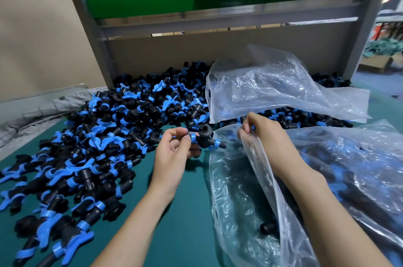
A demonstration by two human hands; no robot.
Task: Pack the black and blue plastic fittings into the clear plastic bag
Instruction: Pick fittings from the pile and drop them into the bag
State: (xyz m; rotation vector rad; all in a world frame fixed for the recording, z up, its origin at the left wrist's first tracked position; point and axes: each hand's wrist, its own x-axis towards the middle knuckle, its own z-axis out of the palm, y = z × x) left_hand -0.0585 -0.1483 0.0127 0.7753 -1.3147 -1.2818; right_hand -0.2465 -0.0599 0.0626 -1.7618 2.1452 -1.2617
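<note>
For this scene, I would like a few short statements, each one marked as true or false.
1. The left hand holds a black and blue fitting. True.
2. The right hand lies flat on the table. False: it pinches the rim of the clear bag.
3. The pile of loose fittings lies on the table, to the left of the clear bag. True.
4. The clear bag is empty. False: at least one black piece lies inside it.
</note>
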